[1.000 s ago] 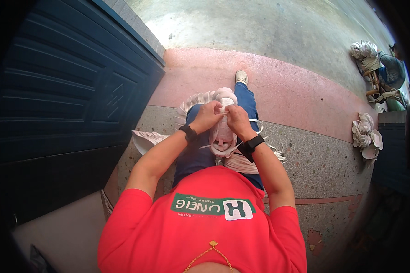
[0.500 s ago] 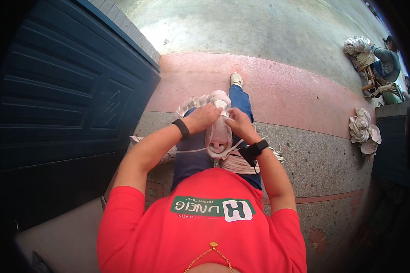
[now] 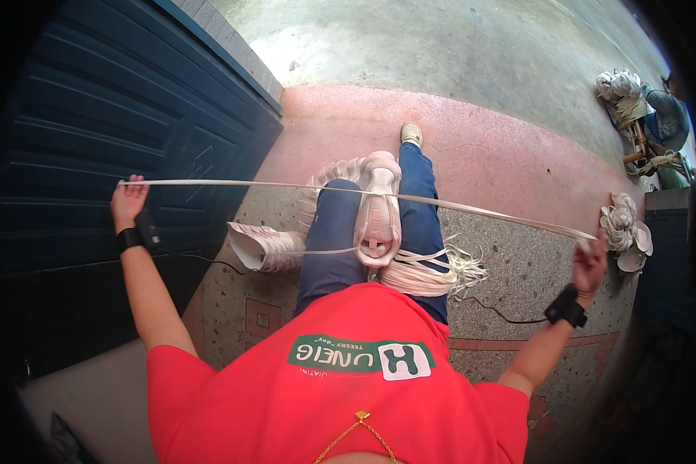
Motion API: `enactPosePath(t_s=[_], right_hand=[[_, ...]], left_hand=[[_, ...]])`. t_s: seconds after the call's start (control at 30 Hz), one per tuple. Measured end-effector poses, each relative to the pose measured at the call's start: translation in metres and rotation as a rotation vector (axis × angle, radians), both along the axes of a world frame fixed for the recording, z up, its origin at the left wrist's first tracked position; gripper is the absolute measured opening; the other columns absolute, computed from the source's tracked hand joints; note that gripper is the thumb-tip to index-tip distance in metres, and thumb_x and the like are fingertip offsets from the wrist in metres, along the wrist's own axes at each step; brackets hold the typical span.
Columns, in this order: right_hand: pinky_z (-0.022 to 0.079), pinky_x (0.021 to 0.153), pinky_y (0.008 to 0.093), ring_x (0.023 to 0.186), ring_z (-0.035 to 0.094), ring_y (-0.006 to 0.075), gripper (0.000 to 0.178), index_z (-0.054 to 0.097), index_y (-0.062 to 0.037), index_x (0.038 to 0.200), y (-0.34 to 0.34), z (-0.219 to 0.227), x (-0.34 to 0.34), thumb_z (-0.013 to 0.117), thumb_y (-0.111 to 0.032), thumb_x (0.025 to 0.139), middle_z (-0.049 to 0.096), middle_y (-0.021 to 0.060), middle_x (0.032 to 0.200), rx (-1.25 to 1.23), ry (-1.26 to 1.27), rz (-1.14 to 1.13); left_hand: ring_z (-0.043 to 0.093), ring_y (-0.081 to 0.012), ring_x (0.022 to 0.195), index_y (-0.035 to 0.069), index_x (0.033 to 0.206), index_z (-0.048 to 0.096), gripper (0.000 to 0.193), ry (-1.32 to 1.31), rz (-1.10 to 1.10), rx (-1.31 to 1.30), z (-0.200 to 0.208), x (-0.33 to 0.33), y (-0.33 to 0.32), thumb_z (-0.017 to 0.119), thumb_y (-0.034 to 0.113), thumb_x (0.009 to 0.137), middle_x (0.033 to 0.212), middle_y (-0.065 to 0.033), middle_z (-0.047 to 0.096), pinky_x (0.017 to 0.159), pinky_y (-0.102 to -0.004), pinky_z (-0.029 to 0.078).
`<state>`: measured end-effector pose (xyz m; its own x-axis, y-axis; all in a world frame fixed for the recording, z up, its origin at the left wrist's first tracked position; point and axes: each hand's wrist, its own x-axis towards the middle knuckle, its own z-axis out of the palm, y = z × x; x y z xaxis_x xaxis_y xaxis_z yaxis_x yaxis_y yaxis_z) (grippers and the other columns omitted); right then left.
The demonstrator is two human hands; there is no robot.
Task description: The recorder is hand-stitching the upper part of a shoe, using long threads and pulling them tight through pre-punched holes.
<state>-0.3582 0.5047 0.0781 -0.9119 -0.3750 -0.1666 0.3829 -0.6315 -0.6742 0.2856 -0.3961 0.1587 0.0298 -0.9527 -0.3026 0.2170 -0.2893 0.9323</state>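
A long white shoelace [image 3: 232, 183] runs nearly straight across the view, passing over the pale pink shoe upper [image 3: 379, 213] between my knees. My left hand [image 3: 129, 203] pinches one end, out in front of the dark blue door. Far out on the other side, my right hand [image 3: 588, 267] is closed on the other end, slightly blurred. The shoe's toe points away from me; whether the lace goes through its eyelets I cannot tell. A bundle of white laces [image 3: 417, 277] lies over my right thigh. Another lace stretches from the shoe's heel across my left thigh.
A row of nested shoe uppers [image 3: 264, 247] curves around my left knee. The blue panelled door [image 3: 93, 155] stands close on the left. To the right lies a pile of pale shoe parts [image 3: 622, 232], with another person [image 3: 667, 116] beyond. Thin black cables trail from both wristbands.
Both hands have moved from the shoe's front outward to either side, drawing the lace out long between them. The shoe has stayed on my lap.
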Motion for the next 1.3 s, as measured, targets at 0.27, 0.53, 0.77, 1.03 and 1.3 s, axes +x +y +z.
enactPosePath(t_s=[0.27,0.53,0.77,1.03,1.3], right_hand=[[0.048,0.111,0.0416,0.099,0.065,0.0184,0.025,0.056,0.0064,0.128,0.135,0.085,-0.063,0.049,-0.004,0.106,0.067,0.0115,0.107,0.009,0.187,-0.437],[0.051,0.091,0.0417,0.097,0.064,0.0311,0.017,0.068,0.0003,0.108,-0.194,-0.057,0.078,0.059,-0.012,0.100,0.068,0.0168,0.103,1.103,1.094,0.224],[0.051,0.078,0.0483,0.087,0.065,0.0419,0.023,0.072,-0.0014,0.092,-0.328,-0.124,0.170,0.062,-0.021,0.096,0.068,0.0219,0.090,1.015,0.962,0.786],[0.053,0.079,0.0537,0.091,0.065,0.0419,0.021,0.071,-0.0047,0.089,-0.353,-0.134,0.170,0.057,-0.019,0.094,0.068,0.0187,0.093,1.317,1.214,0.660],[0.045,0.080,0.0489,0.089,0.066,0.0290,0.011,0.071,-0.0112,0.083,-0.367,-0.111,0.174,0.061,-0.013,0.087,0.066,0.0099,0.089,1.424,1.652,0.594]], left_hand=[[0.054,-0.0130,0.064,0.006,0.101,0.057,0.010,0.146,-0.336,-0.185,0.034,0.002,-0.046,0.054,0.015,0.105,0.077,-0.0025,0.055,0.062,-0.0294,0.047],[0.062,-0.0084,0.069,0.001,0.130,0.062,0.040,-0.394,-0.959,0.059,-0.102,-0.238,0.214,0.072,0.009,0.092,0.086,-0.0025,0.067,0.059,-0.0218,0.049],[0.068,-0.0206,0.068,-0.001,0.089,0.074,0.020,-0.625,-1.352,-0.100,-0.177,-0.306,0.351,0.067,0.018,0.092,0.075,-0.0104,0.071,0.065,-0.0323,0.053],[0.067,-0.0440,0.078,-0.001,0.087,0.074,0.027,-0.839,-1.167,-0.665,-0.190,-0.315,0.365,0.057,0.020,0.092,0.080,-0.0246,0.070,0.078,-0.0508,0.055],[0.064,-0.0427,0.096,0.002,0.089,0.075,0.024,-1.006,-1.168,-0.817,-0.183,-0.321,0.368,0.057,0.017,0.092,0.093,-0.0214,0.073,0.084,-0.0537,0.053]])
